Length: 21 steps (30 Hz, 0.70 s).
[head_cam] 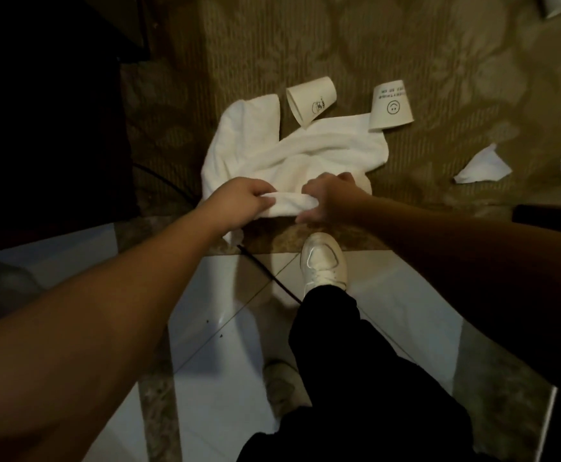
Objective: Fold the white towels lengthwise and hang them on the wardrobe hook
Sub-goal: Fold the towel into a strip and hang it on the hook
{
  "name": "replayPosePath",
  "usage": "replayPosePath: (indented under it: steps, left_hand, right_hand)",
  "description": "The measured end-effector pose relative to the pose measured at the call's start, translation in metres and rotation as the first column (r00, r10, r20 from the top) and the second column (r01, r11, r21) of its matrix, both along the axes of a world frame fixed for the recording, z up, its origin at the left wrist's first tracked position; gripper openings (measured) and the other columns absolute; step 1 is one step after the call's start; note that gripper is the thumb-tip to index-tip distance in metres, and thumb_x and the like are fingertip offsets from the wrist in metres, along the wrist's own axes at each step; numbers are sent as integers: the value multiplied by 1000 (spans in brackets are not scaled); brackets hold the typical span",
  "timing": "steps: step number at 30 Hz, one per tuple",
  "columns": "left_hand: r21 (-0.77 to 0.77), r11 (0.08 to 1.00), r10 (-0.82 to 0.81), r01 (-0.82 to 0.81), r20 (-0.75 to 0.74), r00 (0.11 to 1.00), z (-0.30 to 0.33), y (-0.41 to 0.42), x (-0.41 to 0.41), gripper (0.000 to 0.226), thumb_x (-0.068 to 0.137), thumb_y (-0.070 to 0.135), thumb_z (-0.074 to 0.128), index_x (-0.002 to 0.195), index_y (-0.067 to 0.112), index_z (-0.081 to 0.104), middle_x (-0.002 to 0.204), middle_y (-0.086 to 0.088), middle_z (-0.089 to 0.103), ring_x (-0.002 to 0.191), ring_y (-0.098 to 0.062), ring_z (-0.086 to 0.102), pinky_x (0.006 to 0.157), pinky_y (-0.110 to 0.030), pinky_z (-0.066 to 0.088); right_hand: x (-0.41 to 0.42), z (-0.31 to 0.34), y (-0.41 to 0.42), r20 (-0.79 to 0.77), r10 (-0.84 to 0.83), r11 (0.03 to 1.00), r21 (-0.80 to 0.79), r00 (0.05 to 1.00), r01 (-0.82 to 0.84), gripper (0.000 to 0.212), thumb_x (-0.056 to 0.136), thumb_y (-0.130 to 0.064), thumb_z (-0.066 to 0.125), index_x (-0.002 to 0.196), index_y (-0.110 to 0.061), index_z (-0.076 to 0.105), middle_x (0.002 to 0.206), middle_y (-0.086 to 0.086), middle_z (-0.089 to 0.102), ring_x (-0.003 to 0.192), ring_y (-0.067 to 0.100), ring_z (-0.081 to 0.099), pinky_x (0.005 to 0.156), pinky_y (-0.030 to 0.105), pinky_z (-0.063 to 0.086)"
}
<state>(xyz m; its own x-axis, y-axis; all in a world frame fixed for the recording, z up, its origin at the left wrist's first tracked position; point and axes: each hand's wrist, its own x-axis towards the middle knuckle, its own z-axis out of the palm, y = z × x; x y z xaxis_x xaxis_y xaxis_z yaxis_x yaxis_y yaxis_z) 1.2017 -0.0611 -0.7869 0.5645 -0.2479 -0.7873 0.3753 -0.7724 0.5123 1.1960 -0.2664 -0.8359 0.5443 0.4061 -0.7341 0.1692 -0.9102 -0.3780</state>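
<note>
Towel gripped at its near edge by both hands

Towel (292, 151), white and crumpled, lies on the patterned carpet (405, 45) just beyond the tiled floor (212, 328). Left hand (239, 198) and right hand (330, 196) each hold a closed grip on the rolled near edge, fingers curled round the cloth, close together. 2 paper cups rest against the towel's far side: 1 on its side (310, 100), 1 upside down with a smiley print (391, 106). A crumpled tissue (484, 166) lies to the right. A white shoe (324, 261) stands near, beside a black cable (265, 271)
</note>
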Motion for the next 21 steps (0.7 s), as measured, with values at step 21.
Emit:
replayPosePath:
  steps: [21]
  left_hand:
    - [-374, 778, 573, -505, 92, 814, 462, 63, -103, 13, 95, 17, 63, 93, 19, 75, 92, -7, 75, 92, -27, 70, 86, -39, 55]
  right_hand:
    - [-143, 538, 20, -621, -517, 336, 485, 588, 807, 64, 64, -54, 88, 109, -13, 70, 96, 4, 77, 88, 16, 73, 76, 29, 57]
